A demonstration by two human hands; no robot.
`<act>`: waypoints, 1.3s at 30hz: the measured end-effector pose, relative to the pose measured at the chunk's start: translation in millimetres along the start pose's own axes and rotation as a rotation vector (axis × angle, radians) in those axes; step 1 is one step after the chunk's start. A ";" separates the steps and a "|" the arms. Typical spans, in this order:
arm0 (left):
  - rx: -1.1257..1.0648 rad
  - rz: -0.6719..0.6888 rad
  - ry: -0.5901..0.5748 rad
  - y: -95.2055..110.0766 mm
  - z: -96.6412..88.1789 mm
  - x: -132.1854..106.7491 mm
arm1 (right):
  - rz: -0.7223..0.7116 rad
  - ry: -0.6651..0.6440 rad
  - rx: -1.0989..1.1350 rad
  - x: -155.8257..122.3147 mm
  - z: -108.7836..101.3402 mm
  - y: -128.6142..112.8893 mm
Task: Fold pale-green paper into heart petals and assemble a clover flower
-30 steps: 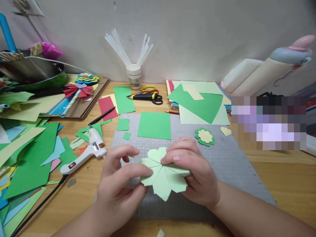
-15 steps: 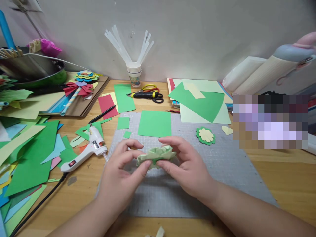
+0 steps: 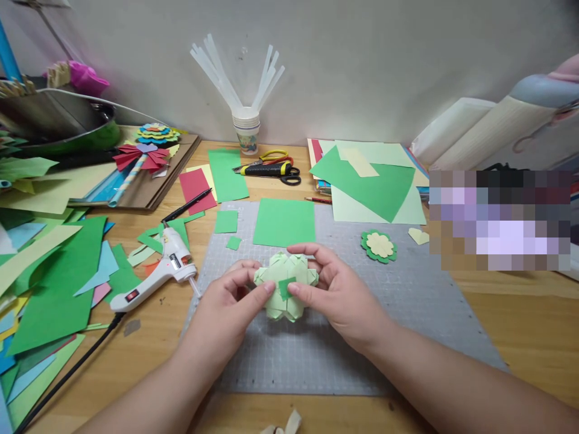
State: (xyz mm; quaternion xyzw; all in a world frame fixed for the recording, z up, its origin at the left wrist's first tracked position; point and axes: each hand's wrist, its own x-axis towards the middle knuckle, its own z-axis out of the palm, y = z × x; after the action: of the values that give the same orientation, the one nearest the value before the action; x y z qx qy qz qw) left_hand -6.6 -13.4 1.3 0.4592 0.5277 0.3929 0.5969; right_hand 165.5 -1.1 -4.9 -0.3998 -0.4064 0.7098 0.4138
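Between my two hands is a pale green folded paper flower (image 3: 280, 307), held just above the grey cutting mat (image 3: 344, 361). A small dark green paper square lies at its centre, facing me. My left hand (image 3: 235, 295) grips the flower's left side, thumb on the front face and fingers behind. On the other side my right hand (image 3: 337, 295) pinches it, the thumb touching the green square's right edge. Beyond the hands a large green paper square (image 3: 284, 222) lies flat on the mat. To the right rests a scalloped green and cream paper flower (image 3: 379, 246).
A white glue gun (image 3: 158, 271) lies left of the mat, near loose paper scraps (image 3: 58, 283). Scissors and a yellow-black cutter (image 3: 266, 170) lie at the back, before paper cups (image 3: 246, 129) holding glue sticks. Stacked paper sheets (image 3: 384, 187) sit at the back right.
The flower has tilted from nearly edge-on to showing its broad face with the green square. Both hands keep hold of it, and the view has shifted slightly.
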 end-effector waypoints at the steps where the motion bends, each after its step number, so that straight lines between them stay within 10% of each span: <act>1: -0.005 -0.002 0.004 0.0 0.2 0.1 | 0.013 -0.004 0.010 0.1 -0.1 0.1; 27: 0.330 0.187 0.122 -2.4 1.3 -1.1 | 0.050 0.037 0.049 -1.4 1.1 1.6; 39: 0.219 0.127 0.491 3.8 -11.9 4.8 | -0.034 0.122 0.065 6.0 -7.2 -2.0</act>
State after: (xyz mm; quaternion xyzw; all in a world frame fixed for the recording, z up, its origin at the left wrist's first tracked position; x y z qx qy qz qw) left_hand -17.8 -6.2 3.4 0.4440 0.6661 0.4698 0.3721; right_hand 170.6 6.8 -7.0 -0.4217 -0.3637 0.6897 0.4628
